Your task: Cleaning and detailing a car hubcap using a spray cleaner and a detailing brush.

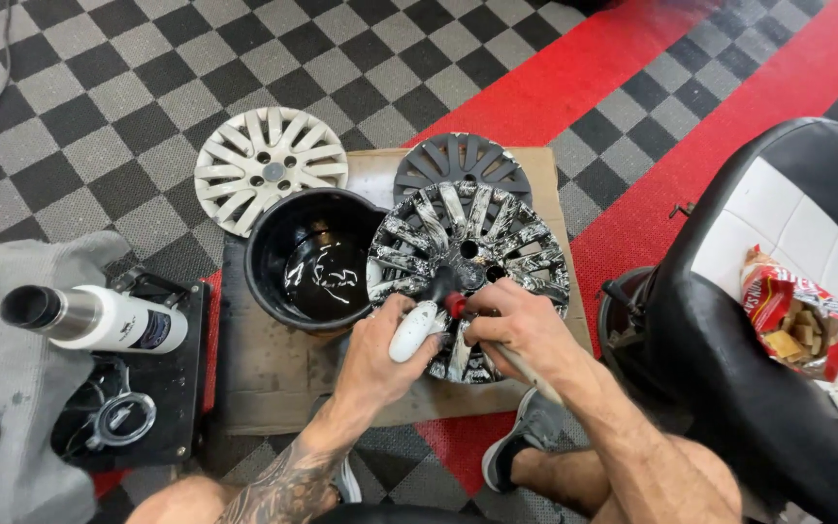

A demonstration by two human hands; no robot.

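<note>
The person sits low over a sheet of cardboard spread on the checkered floor, both hands busy at a hubcap that is half black, half silvery white in streaks. That hubcap leans tilted, its far edge resting over a second, dark grey hubcap lying flat on the cardboard, its left edge touching a black tub with dark, glossy liquid in the bottom. The left hand is closed around a white handle at the hubcap's lower left edge. The right hand is clamped on a brush with a red collar, its dark head pressed against the hubcap near the hub, its pale wooden shaft running back under the wrist. A third hubcap, plain silver-white, lies on the floor just beyond the tub, well clear of the hands. To the left a steel and white bottle lies on its side across a black tray, beside a grey cloth. To the right stands a black and white seat with an opened red snack bag on it. A grey shoe shows below the right forearm.
</note>
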